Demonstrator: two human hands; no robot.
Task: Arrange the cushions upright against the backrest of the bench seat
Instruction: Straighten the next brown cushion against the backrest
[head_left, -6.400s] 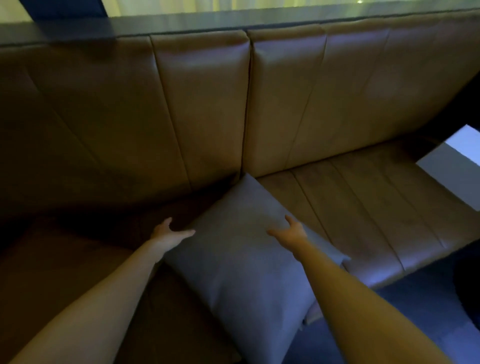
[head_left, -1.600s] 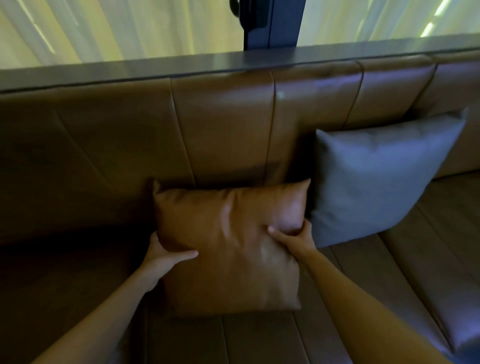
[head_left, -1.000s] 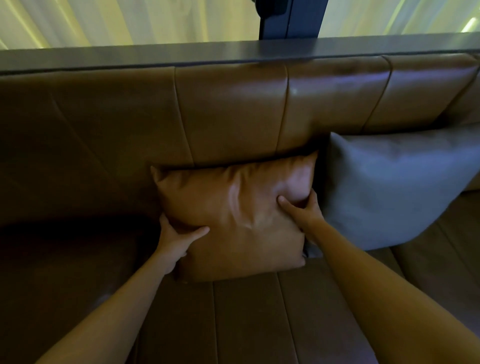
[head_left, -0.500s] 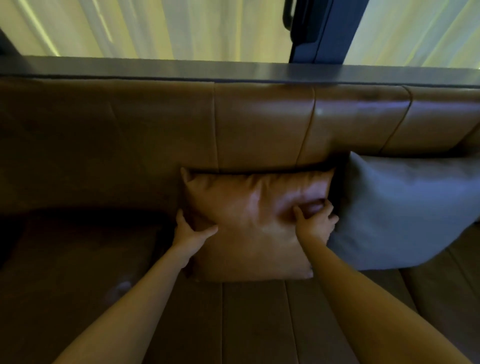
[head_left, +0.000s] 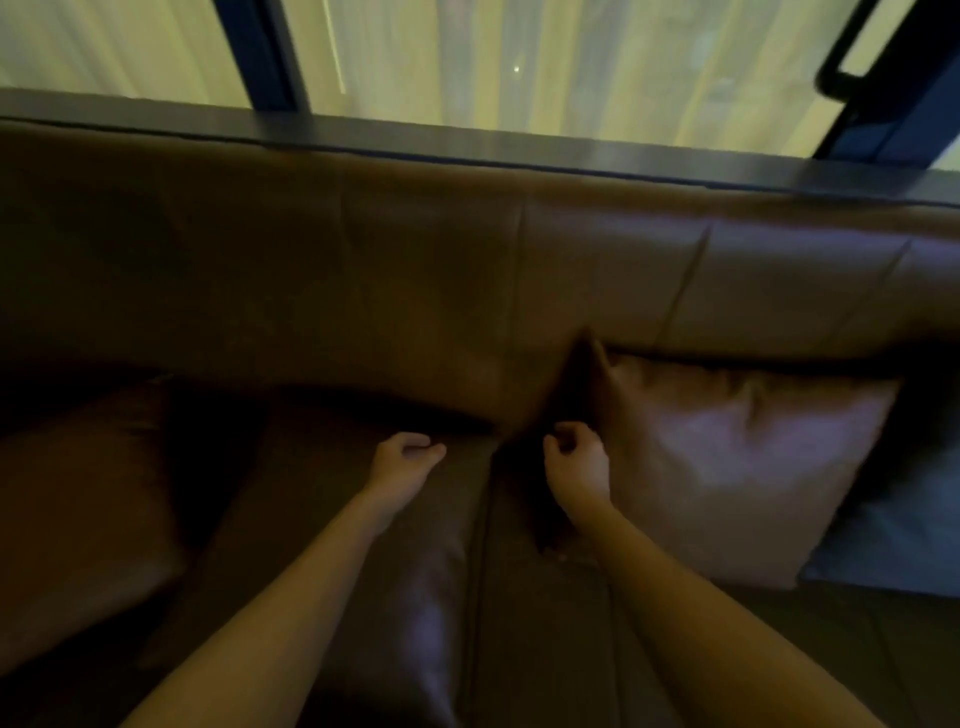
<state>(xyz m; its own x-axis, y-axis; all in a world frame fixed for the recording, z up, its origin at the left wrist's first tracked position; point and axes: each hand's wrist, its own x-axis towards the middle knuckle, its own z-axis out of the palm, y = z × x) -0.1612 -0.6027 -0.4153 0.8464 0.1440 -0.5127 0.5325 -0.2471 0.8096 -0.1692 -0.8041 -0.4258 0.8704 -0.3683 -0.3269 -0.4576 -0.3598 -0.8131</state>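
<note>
A brown leather cushion stands upright against the brown backrest at the right. A grey cushion shows only its edge behind it at the far right. Another brown cushion lies flat on the seat under my left forearm. A third brown shape, dim and cushion-like, lies at the left. My left hand hovers over the flat cushion's far edge, fingers loosely curled, holding nothing. My right hand is just left of the upright brown cushion, loosely curled and off it.
A dark ledge runs along the top of the backrest, with a curtained window and dark frames behind it. The seat stretches toward me between the cushions. The scene is dim.
Both hands have let go of the upright brown cushion and moved left of it. The view has swung left, bringing the flat cushions into sight.
</note>
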